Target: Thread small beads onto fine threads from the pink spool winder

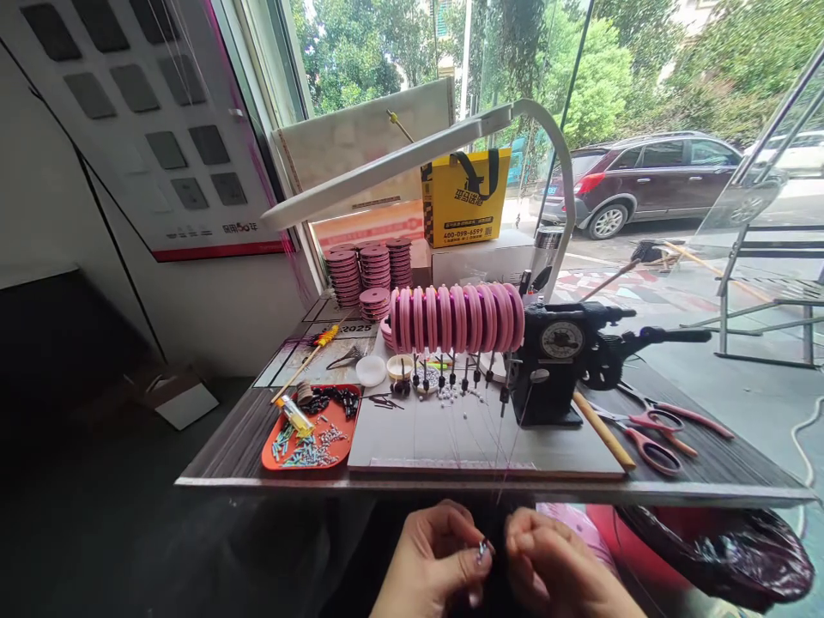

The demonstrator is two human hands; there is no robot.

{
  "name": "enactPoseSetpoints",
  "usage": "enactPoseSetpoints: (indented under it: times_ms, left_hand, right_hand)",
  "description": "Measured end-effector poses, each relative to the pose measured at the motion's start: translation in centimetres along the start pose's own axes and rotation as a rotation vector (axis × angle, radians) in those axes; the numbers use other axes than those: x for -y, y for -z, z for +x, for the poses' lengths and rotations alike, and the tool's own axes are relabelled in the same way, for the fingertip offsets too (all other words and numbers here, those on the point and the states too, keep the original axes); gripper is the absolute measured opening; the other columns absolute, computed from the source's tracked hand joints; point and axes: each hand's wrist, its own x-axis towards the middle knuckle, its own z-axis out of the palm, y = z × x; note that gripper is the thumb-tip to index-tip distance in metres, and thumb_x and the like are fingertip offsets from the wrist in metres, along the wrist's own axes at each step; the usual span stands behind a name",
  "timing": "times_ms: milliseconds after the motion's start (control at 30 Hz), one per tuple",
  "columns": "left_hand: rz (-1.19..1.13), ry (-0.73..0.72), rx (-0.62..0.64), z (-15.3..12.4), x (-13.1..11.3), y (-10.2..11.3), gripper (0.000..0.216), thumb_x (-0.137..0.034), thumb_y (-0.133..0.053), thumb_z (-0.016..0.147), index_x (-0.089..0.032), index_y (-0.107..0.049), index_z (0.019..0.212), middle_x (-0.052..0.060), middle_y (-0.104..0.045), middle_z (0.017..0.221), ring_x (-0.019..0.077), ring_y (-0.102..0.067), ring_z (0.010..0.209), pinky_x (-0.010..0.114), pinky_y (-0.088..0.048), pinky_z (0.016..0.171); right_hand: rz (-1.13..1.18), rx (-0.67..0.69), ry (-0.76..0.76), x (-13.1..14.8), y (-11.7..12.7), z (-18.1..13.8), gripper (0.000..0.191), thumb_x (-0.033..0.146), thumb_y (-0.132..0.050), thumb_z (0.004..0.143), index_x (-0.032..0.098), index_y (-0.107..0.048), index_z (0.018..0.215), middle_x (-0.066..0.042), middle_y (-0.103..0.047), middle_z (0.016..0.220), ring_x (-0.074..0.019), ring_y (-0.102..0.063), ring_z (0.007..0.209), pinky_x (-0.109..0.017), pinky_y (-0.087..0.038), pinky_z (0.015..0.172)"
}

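Note:
Just below the table's front edge, my left hand (434,558) pinches a small shiny metal piece (482,548) between thumb and forefinger. My right hand (557,558) is close beside it, fingers curled and pressed together; what they hold, if anything, is too fine to make out. Thin lines (505,468) run down from the table toward the gap between my hands. Above on the table stands a black hand-cranked winder (547,369) with a dial. A row of pink spools (457,318) sits on its shaft, with small dark weights (452,378) hanging underneath.
An orange tray (267,451) of small metal and black parts lies left of the pale board (412,438). Scissors (650,446) and a wooden stick (602,429) lie right. Stacked spools (344,279), a yellow bag (467,202) and a white lamp (386,163) stand behind.

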Motion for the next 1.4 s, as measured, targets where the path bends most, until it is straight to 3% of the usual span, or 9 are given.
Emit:
enactPoseSetpoints:
  times_ms: [133,333,467,567,733,1000,1100,1233,1400]
  left_hand:
    - [0.104,-0.044,0.023,0.0,-0.3,-0.2,0.027,-0.033,-0.083,0.051,-0.013,-0.066,0.056,-0.004,-0.048,0.065,-0.0004,-0.042,0.040,0.014,-0.025,0.037]
    - [0.244,-0.010,0.093,0.1,-1.0,-0.5,0.012,-0.022,-0.075,0.054,-0.014,-0.069,0.062,-0.003,-0.051,0.070,-0.0007,-0.041,0.039,0.017,-0.025,0.039]
    - [0.287,0.003,0.048,0.2,-1.0,-0.6,0.032,-0.041,-0.075,0.058,-0.011,-0.065,0.066,-0.003,-0.049,0.063,0.0010,-0.034,0.042,0.017,-0.020,0.038]
    - [0.373,0.037,0.037,0.4,-0.7,-0.6,0.044,-0.053,-0.073,0.058,-0.012,-0.056,0.063,-0.007,-0.038,0.051,0.0017,-0.025,0.040,0.018,-0.015,0.038]
    - [0.422,0.033,0.065,0.5,-0.7,-0.3,0.054,-0.063,-0.069,0.056,-0.013,-0.052,0.058,-0.006,-0.038,0.057,0.0005,-0.027,0.037,0.021,-0.014,0.036]
    - [0.244,0.097,0.046,0.3,-0.8,-0.4,0.046,-0.053,-0.076,0.053,-0.014,-0.052,0.055,-0.004,-0.045,0.058,0.0047,-0.035,0.042,0.020,-0.025,0.040]
    - [0.143,0.107,0.022,0.4,-0.9,-0.7,0.043,-0.046,-0.079,0.050,-0.015,-0.051,0.052,-0.003,-0.046,0.052,0.0081,-0.038,0.049,0.020,-0.030,0.050]
    - [0.184,0.003,0.036,0.4,-1.2,-0.5,0.039,-0.043,-0.078,0.055,-0.013,-0.055,0.049,-0.001,-0.049,0.054,0.0103,-0.041,0.060,0.021,-0.030,0.063]
    - [0.191,0.112,0.003,0.3,-1.6,-0.3,0.037,-0.042,-0.078,0.054,-0.012,-0.057,0.055,-0.003,-0.048,0.055,0.0053,-0.035,0.043,0.022,-0.020,0.045]
  right_hand:
    - [0.233,-0.087,0.038,1.8,-0.3,-0.2,0.026,0.027,-0.080,0.053,0.014,-0.058,0.053,0.005,-0.045,0.054,-0.0042,-0.033,0.050,-0.014,-0.032,0.048]
    - [0.264,-0.089,0.026,1.9,-0.5,0.0,0.024,0.026,-0.080,0.054,0.014,-0.059,0.055,0.005,-0.046,0.056,-0.0049,-0.036,0.051,-0.015,-0.037,0.050]
    - [0.224,-0.074,0.055,1.8,-0.5,-0.1,0.023,0.027,-0.078,0.056,0.014,-0.059,0.056,0.005,-0.045,0.056,-0.0052,-0.034,0.052,-0.015,-0.036,0.052]
    - [0.222,-0.094,0.055,1.7,-0.6,0.0,0.025,0.027,-0.080,0.053,0.014,-0.058,0.055,0.004,-0.045,0.057,-0.0058,-0.035,0.054,-0.015,-0.037,0.054]
    - [0.194,-0.057,0.080,1.5,-0.6,0.1,0.025,0.028,-0.078,0.057,0.015,-0.057,0.054,0.005,-0.042,0.057,-0.0059,-0.030,0.052,-0.015,-0.035,0.050]
    - [0.148,-0.038,0.053,1.5,-0.7,0.2,0.022,0.027,-0.075,0.060,0.015,-0.058,0.057,0.003,-0.040,0.057,-0.0073,-0.029,0.055,-0.016,-0.032,0.053]
    - [0.143,-0.045,0.053,1.6,-0.7,0.2,0.021,0.027,-0.075,0.060,0.015,-0.058,0.057,0.003,-0.040,0.058,-0.0078,-0.030,0.057,-0.017,-0.033,0.055]
    - [0.150,-0.022,0.048,1.5,-0.8,0.4,0.021,0.028,-0.074,0.060,0.015,-0.058,0.058,0.003,-0.039,0.057,-0.0078,-0.028,0.056,-0.017,-0.032,0.054]
    - [0.147,-0.027,0.054,1.3,-0.7,0.8,0.020,0.028,-0.074,0.060,0.015,-0.060,0.059,0.004,-0.042,0.057,-0.0072,-0.029,0.056,-0.017,-0.032,0.054]
